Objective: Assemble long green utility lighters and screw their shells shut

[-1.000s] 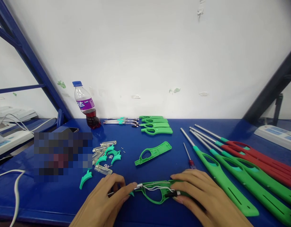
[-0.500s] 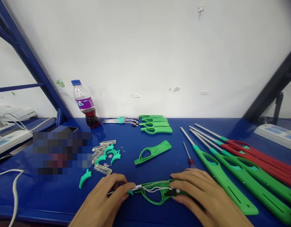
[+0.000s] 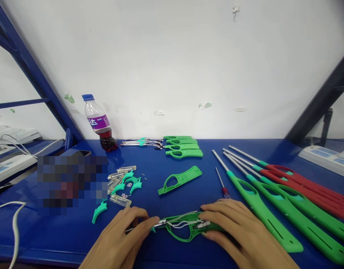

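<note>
1. Green half-shell [image 3: 195, 232] lies close to the near edge of the blue desk [image 3: 172, 202], about midway between its left and right sides, hollow face up. Its long axis runs nearly parallel to that edge, with the narrow end left and the wide end right; the finger loop bows toward the near edge.
2. Left hand [image 3: 120, 235]: thumb and fingers pinch the metal rod [image 3: 161, 222] at the shell's narrow end. A bit of teal plastic shows just under the fingertips.
3. Right hand [image 3: 233, 228]: curled over the wide end and gripping it, covering much of that part. This hand is the nearer to the shell's body; the left sits off its narrow tip, roughly in line with the long axis.
4. White wires [image 3: 181, 224] run from the rod across the loop toward the right fingertips, beside a small metallic cylinder [image 3: 203, 225]. Whether the cylinder is seated in the shell cannot be told.
5. Farther from the near edge, a loose green half [image 3: 190, 175] rests hollow side up, slanting with its wide end toward the far right corner.
6. Right of it are a screwdriver [image 3: 225, 192], then green lighters [image 3: 269, 220] and red lighters [image 3: 312, 190] toward the right edge. Teal pieces [image 3: 98, 211] and clear capsules [image 3: 121, 200] lie left of it.
</note>
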`<state>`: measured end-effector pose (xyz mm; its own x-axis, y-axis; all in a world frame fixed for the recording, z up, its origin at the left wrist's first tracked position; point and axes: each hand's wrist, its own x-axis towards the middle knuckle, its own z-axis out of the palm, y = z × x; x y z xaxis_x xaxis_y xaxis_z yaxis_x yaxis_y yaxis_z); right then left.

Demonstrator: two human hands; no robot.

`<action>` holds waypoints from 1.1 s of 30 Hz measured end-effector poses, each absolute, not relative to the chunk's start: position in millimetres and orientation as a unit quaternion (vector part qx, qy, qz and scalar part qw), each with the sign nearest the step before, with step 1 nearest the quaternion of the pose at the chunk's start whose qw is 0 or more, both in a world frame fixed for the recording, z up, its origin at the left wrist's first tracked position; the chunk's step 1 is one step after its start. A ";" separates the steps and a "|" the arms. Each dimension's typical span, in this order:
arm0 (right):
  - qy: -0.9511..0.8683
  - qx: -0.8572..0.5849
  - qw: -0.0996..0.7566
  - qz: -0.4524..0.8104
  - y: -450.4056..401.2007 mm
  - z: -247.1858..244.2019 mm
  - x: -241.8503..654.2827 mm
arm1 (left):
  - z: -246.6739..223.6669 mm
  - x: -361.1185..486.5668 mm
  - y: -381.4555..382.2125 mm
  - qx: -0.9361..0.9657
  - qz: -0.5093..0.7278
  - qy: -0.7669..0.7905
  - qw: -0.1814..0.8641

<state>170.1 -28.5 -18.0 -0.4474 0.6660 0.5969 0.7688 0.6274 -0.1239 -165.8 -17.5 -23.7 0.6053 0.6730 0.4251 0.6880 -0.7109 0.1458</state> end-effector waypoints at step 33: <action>-0.842 -0.382 0.377 -0.047 -33.1 -3.4 169.2 | -19.8 -161.2 -15.6 -0.890 -0.251 -0.376 0.049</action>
